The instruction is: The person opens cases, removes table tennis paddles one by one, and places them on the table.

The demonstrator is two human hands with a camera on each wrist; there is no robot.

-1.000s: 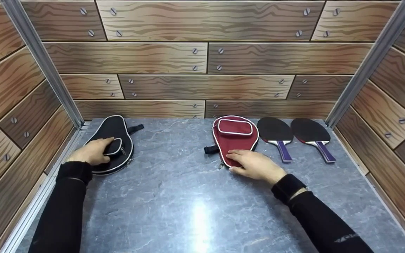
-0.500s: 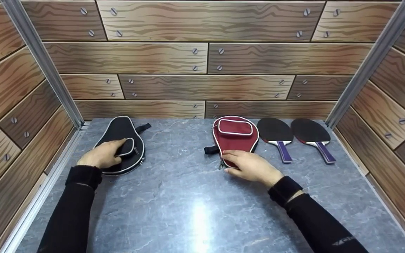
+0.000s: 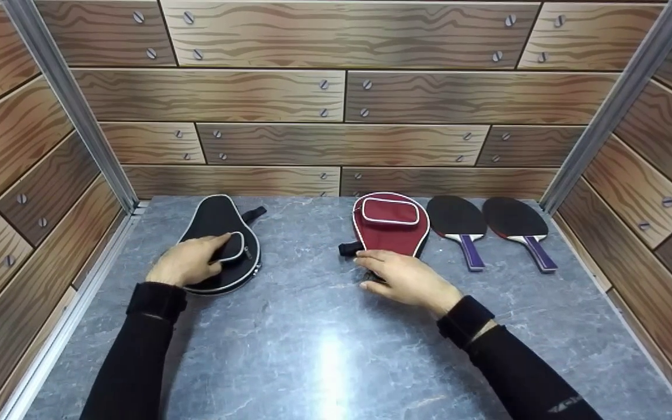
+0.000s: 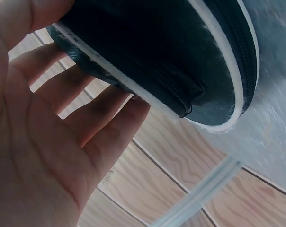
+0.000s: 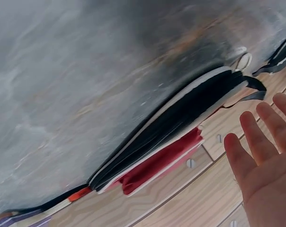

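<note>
A black table tennis bat case with white piping lies on the left of the tabletop. My left hand is over it and pinches its raised pocket between thumb and fingers; in the left wrist view the fingers meet the pocket's edge. A red bat case with white piping lies right of centre, narrow end towards me. My right hand hovers over that narrow end, hiding it from the head view. In the right wrist view its straight fingers are apart from the red case.
Two bats with black faces and purple handles, a nearer bat and a farther-right bat, lie right of the red case. Wood-patterned walls enclose the grey marbled tabletop at the back and both sides.
My left hand has slid the black case to the right along the tabletop. My right hand has shifted slightly left and towards me over the red case, which has stayed put.
</note>
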